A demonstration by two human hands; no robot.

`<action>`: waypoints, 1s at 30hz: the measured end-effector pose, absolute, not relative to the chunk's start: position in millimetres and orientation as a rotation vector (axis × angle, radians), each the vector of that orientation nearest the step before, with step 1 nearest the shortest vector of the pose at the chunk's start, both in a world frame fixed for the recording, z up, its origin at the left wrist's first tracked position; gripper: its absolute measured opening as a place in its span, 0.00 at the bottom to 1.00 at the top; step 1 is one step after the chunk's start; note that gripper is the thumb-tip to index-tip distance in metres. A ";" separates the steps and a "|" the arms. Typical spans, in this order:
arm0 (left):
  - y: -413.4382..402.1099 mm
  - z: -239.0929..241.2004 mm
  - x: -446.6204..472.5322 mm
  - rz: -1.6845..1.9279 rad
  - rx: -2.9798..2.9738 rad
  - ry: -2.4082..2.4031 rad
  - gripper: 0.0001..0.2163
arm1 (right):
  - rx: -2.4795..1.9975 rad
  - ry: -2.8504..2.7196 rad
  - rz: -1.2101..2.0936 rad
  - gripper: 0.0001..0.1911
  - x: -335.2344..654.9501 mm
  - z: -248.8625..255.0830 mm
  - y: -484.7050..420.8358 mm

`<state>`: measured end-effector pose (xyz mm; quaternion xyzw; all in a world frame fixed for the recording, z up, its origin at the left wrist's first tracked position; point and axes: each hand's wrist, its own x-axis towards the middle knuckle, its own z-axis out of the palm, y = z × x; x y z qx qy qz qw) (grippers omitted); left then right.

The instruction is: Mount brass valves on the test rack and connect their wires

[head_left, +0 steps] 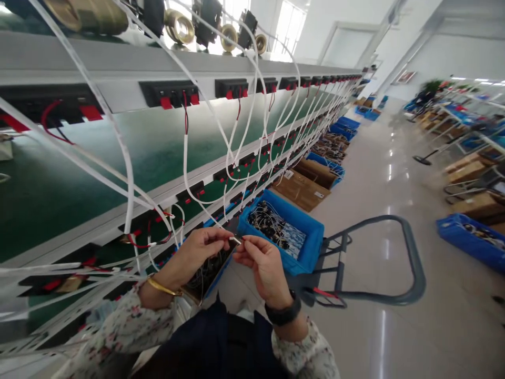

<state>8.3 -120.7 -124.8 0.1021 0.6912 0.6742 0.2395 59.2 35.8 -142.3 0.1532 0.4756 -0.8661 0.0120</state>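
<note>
My left hand (205,250) pinches a white cable (215,221) close to its end, at the middle of the view. Right beside it, my right hand (258,258) has its thumb and forefinger pressed together at the tip of the same cable, where the thin wire ends are too small to make out clearly. From my left hand the cable runs up to a black terminal clip with red levers (169,95) on the rack's upper rail. Many more white cables hang from similar clips along the rack.
Below my hands stands a blue bin (311,231) of cabled parts, beside a grey trolley handle (410,252). Cardboard boxes (300,189) and more blue bins line the rack's foot. Brass valve bodies (179,26) sit on the top shelf. Tiled floor (379,189) lies to the right.
</note>
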 end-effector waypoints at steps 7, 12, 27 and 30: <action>-119.6 -120.1 11.2 1.966 0.293 1.810 0.11 | 0.467 1.571 -2.691 0.14 57.0 -144.0 35.9; -120.7 -123.0 12.4 1.977 0.300 1.816 0.10 | 0.403 1.626 -2.747 0.10 54.1 -142.7 30.3; -119.6 -125.7 13.9 2.039 0.211 1.756 0.09 | 0.096 2.091 -2.519 0.06 56.8 -135.1 25.8; -116.9 -124.2 15.7 2.066 0.216 1.797 0.10 | 0.077 2.264 -2.454 0.06 56.5 -135.3 23.5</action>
